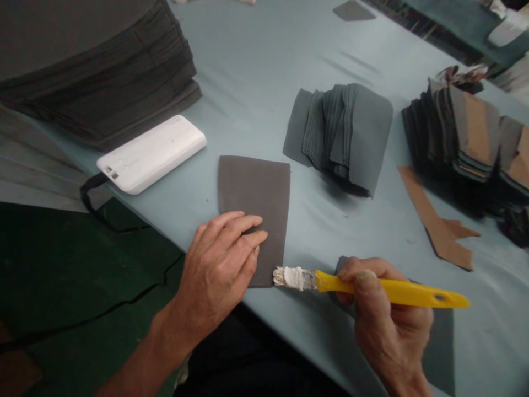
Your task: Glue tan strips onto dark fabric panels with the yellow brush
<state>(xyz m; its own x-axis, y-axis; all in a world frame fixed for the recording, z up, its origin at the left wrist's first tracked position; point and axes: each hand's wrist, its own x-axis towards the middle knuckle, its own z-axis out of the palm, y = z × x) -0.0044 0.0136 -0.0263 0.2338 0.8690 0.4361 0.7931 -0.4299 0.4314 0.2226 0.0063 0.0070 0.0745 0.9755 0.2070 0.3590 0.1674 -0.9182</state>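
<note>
Brownish grey and flat, a four-sided panel (256, 187) lies on the pale blue table (252, 110), close to the near edge and partly under the person's left hand (223, 259). That hand rests palm-down over the panel's lower left part, its fingers stretched out and a little apart, gripping nothing. To the panel's right, clear of it, the right hand (384, 320) is curled firmly round the yellow handle of a brush (413, 292). Its white-coated bristles reach the panel's lower right corner; from where I stand, I cannot tell how hard they touch. Another grey piece (440, 347) lies beneath the right hand. Beyond the panel, to the right, sits a fanned stack of grey-green pieces (339, 129); a white device (152, 154) lies to the left.
</note>
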